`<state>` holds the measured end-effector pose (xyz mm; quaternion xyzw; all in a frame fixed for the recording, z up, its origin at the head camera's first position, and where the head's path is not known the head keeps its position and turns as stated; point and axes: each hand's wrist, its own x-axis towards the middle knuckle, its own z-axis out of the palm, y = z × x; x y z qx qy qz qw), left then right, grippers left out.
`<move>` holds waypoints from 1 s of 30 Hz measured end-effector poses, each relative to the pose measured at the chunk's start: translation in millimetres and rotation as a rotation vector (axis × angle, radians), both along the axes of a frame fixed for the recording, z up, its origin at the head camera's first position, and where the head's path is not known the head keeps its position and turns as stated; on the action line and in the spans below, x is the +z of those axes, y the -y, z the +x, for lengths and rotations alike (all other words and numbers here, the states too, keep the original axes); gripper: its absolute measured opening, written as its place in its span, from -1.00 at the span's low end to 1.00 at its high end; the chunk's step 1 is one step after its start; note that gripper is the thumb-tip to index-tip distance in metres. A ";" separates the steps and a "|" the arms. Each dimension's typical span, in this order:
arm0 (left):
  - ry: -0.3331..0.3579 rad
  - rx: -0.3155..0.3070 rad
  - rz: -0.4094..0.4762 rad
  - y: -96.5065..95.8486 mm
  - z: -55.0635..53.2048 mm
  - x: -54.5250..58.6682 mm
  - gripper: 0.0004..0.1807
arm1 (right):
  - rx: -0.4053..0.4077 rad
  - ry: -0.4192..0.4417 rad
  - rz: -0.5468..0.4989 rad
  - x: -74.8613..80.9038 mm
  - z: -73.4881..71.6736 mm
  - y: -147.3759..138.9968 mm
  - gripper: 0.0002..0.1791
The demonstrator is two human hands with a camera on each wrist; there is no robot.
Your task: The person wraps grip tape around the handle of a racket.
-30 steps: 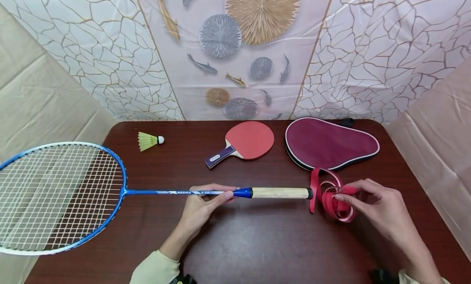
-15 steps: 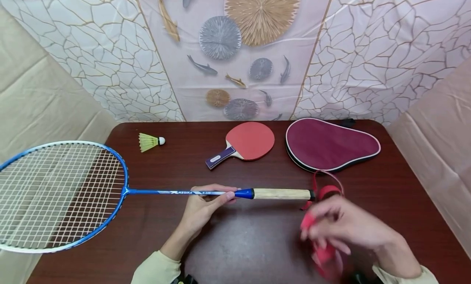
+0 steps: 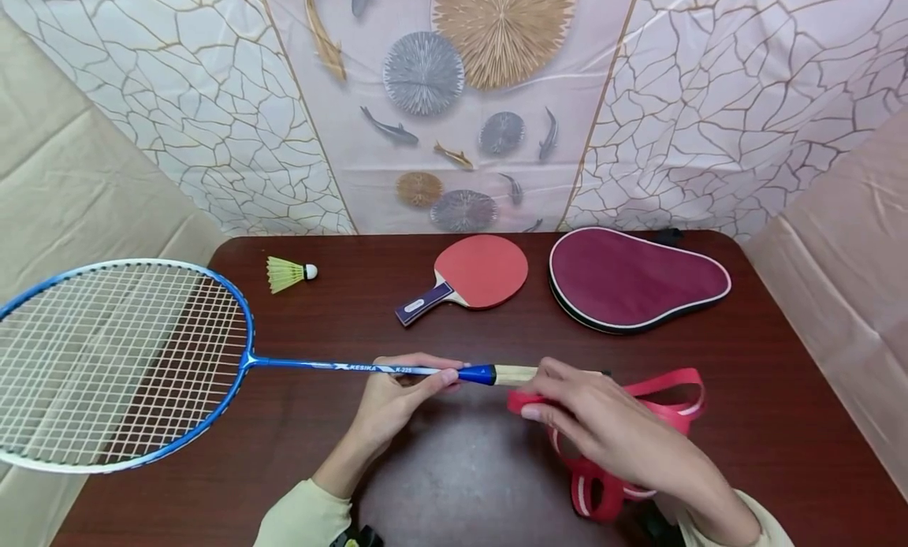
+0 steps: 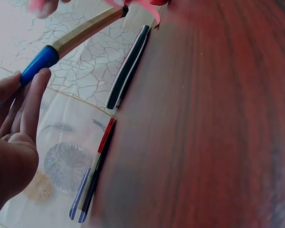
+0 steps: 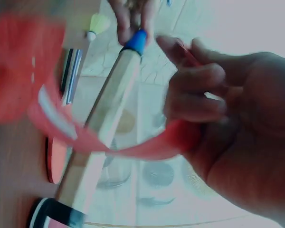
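My left hand pinches the shaft of a blue and white badminton racket just before its blue cone, holding it level over the table. The racket's wooden handle is bare. My right hand pinches one end of a red grip tape beside that handle and partly hides it in the head view. Loose coils of the tape hang under and behind the right hand, showing a pale stripe. In the right wrist view a blurred band of tape crosses in front of the handle.
A yellow shuttlecock lies at the back left of the brown table. A red table tennis bat lies at the back middle, with a maroon bat case to its right. Fabric walls stand behind and at both sides.
My right hand has moved left from beyond the handle's end to beside the handle near the cone, bringing the tape along. The left hand keeps its hold; the racket has shifted slightly right.
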<state>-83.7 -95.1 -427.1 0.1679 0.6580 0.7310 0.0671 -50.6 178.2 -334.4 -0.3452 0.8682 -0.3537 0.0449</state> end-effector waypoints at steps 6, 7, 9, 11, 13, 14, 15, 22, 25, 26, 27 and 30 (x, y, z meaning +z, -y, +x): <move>-0.006 0.002 -0.003 -0.4 -0.6 -0.4 -0.83 | -0.104 -0.025 -0.130 -9.7 -28.2 5.6 -0.83; -0.009 0.001 -0.003 -0.3 -0.8 -0.7 -0.83 | -0.093 -0.041 -0.141 -11.5 -31.7 6.3 -0.83; -0.021 0.002 -0.006 0.2 -1.1 -1.5 -0.84 | -0.048 -0.051 -0.169 -15.0 -37.2 7.3 -0.84; -0.030 0.001 -0.007 0.6 -1.4 -2.0 -0.84 | -0.032 -0.049 -0.174 -17.9 -40.8 9.2 -0.83; -0.034 0.002 -0.015 0.6 -1.2 -0.8 -0.84 | -0.052 -0.047 -0.150 -20.7 -43.9 11.2 -0.83; -0.037 0.005 -0.021 0.4 -1.1 0.4 -0.84 | -0.067 -0.047 -0.136 -21.9 -45.3 11.9 -0.82; -0.038 0.007 -0.027 0.2 -0.8 1.9 -0.84 | -0.080 -0.044 -0.127 -23.1 -46.6 12.6 -0.82; -0.036 0.023 -0.037 -3.0 4.0 12.1 -0.85 | -0.048 -0.015 -0.119 -31.0 -56.6 12.9 -0.81; -0.036 0.033 -0.055 -2.4 3.0 5.6 -0.85 | -0.028 0.023 -0.111 -33.9 -60.2 11.7 -0.76; -0.038 0.035 -0.058 -2.0 2.2 3.0 -0.85 | -0.025 0.038 -0.103 -34.8 -61.1 11.3 -0.74; -0.039 0.038 -0.058 -1.7 1.5 0.5 -0.85 | -0.019 0.050 -0.090 -35.6 -61.7 10.7 -0.73; -0.050 0.038 -0.016 -2.0 -0.7 -6.0 -0.85 | 0.010 0.066 -0.046 -37.9 -63.2 9.6 -0.70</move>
